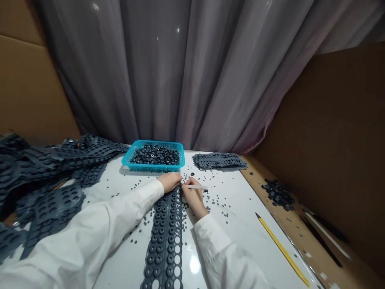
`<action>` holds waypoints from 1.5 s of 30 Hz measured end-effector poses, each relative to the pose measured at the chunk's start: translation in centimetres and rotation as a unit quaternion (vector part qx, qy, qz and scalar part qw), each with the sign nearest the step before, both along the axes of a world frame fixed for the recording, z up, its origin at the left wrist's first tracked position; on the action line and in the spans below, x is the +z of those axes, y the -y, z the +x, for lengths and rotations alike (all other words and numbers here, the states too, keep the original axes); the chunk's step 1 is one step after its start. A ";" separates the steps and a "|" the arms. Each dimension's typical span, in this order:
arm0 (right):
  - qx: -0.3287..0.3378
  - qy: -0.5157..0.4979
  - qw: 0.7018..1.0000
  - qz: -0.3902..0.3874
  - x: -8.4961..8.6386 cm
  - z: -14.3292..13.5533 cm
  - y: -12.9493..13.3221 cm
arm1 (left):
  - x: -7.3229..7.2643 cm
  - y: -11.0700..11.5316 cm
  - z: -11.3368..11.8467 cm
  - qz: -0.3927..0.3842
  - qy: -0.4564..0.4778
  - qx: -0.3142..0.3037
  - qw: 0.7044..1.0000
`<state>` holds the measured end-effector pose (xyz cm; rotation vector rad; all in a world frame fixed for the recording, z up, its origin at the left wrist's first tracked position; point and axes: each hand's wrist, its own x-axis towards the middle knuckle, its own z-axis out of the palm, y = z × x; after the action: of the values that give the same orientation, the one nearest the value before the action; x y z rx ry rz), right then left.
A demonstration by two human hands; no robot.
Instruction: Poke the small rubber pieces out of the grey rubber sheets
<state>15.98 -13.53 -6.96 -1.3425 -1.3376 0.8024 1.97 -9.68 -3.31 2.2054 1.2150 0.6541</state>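
A long dark rubber strip (164,241) with rows of ring-shaped parts and some open holes runs from the front edge up the white table. At its far end my left hand (170,182) is closed on the strip's edge, fingertips bent down. Just right of it my right hand (193,196) is closed round a thin white stick-like tool (198,186), its tip by the strip's far right corner. The fingertips of both hands nearly meet. What lies under them is hidden.
Behind the hands stands a blue basket (128,163) of small dark rings. Perforated sheets (54,204) pile up at left. A flat dark bundle (219,161), a yellow cutter-like tool (282,249) and a heap of dark pieces (277,194) lie right. Small discs are scattered about.
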 end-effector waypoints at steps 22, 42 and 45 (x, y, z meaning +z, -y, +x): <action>0.018 -0.035 0.999 0.022 -0.1 0.1 1.0 | 5.5 2.3 -1.3 -0.472 0.621 -0.054 0.623; 0.012 -0.012 1.000 -0.004 -0.9 0.1 0.6 | 5.6 -3.4 -3.8 -0.119 0.139 0.020 0.983; 0.009 -0.045 0.999 -0.020 -0.3 -0.1 0.9 | 4.8 -4.6 -4.8 0.036 0.141 0.104 0.984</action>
<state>15.90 -14.48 -7.31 -1.3113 -1.2719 0.8950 -2.84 -5.05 1.48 1.9722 1.2963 1.0702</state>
